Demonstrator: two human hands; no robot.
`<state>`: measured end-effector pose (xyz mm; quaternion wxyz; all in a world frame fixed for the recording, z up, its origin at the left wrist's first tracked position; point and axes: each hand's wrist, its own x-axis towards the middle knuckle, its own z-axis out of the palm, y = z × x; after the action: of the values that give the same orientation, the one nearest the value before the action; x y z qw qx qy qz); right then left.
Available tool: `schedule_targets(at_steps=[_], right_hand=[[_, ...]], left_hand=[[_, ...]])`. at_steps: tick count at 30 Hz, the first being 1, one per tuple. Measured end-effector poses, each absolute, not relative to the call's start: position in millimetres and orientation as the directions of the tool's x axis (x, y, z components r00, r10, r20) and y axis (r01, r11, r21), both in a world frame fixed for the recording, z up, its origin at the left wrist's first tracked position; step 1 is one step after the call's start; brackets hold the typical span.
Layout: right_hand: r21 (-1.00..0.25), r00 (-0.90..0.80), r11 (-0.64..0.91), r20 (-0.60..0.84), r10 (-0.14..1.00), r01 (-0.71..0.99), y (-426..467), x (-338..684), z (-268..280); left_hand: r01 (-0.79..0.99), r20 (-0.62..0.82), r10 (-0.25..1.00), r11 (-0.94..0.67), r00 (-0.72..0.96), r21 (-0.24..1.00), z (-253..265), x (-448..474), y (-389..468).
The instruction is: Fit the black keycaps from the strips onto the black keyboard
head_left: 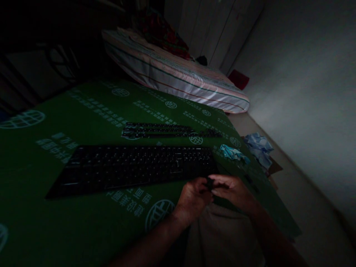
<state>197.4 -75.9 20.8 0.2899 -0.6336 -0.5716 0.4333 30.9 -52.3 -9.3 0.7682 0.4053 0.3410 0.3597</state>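
A black keyboard [133, 165] lies on a green board printed with white lettering and globe marks. Behind it, loose black keycaps [158, 129] are laid out in several rows. Just off the keyboard's near right corner, my left hand [194, 193] and my right hand [230, 189] meet, with fingertips pinched around a small black piece [209, 183]. It is about keycap size, but the dim light and the fingers hide its exact shape. A crumpled light-blue cloth or wrapper [235, 154] lies beyond my right hand.
The green board [91, 222] ends on the right above a pale floor. Crumpled bluish-white material [258, 148] and brown cardboard [275, 167] sit past that edge. Behind stands a bed with a striped mattress [172, 81]; a white wall [311, 81] rises at right. A thin dark item [252, 183] lies right of my hand.
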Motion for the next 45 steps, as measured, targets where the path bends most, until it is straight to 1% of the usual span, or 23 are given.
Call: schedule_targets(at_steps=[3, 9, 13, 16, 21, 25, 30, 33, 36, 40, 42, 45], right_hand=[[-0.842, -0.025, -0.157, -0.198, 0.98, 0.517, -75, 197, 23], [-0.802, -0.038, -0.097, -0.148, 0.988, 0.59, -75, 193, 29], [-0.754, -0.011, -0.093, -0.132, 0.991, 0.65, -75, 191, 29], [-0.715, -0.044, -0.044, -0.105, 0.994, 0.698, -76, 189, 33], [-0.606, -0.136, 0.043, -0.108, 0.985, 0.794, -75, 187, 45], [-0.497, -0.267, 0.193, -0.081, 0.96, 0.846, -73, 190, 51], [-0.348, -0.343, 0.309, -0.039, 0.938, 0.885, -70, 193, 48], [-0.296, -0.379, 0.353, -0.035, 0.925, 0.887, -69, 195, 47], [-0.295, -0.37, 0.342, -0.045, 0.928, 0.892, -64, 203, 48], [-0.278, -0.273, 0.254, -0.029, 0.962, 0.926, -44, 226, 47], [-0.224, -0.252, 0.24, -0.027, 0.967, 0.945, -30, 238, 46], [-0.11, -0.271, 0.264, -0.056, 0.961, 0.958, -11, 251, 43]], left_hand=[[-0.274, -0.247, 0.806, 0.444, 0.538, 0.853, -6, 28, -52], [-0.251, -0.249, 0.797, 0.443, 0.551, 0.861, 0, 25, -51], [-0.239, -0.256, 0.785, 0.452, 0.564, 0.859, 1, 24, -50], [-0.218, -0.267, 0.779, 0.455, 0.568, 0.863, 1, 23, -50], [-0.203, -0.267, 0.768, 0.455, 0.583, 0.867, 1, 23, -50], [-0.21, -0.255, 0.767, 0.45, 0.589, 0.868, 2, 22, -50], [-0.207, -0.248, 0.766, 0.442, 0.592, 0.873, 3, 22, -50], [-0.19, -0.256, 0.77, 0.437, 0.584, 0.879, 2, 24, -50], [-0.217, -0.263, 0.789, 0.442, 0.555, 0.87, -3, 27, -51], [-0.218, -0.3, 0.807, 0.457, 0.508, 0.862, -10, 30, -55], [-0.179, -0.296, 0.806, 0.437, 0.513, 0.881, -12, 31, -56], [-0.147, -0.278, 0.807, 0.406, 0.521, 0.902, -13, 31, -56]])
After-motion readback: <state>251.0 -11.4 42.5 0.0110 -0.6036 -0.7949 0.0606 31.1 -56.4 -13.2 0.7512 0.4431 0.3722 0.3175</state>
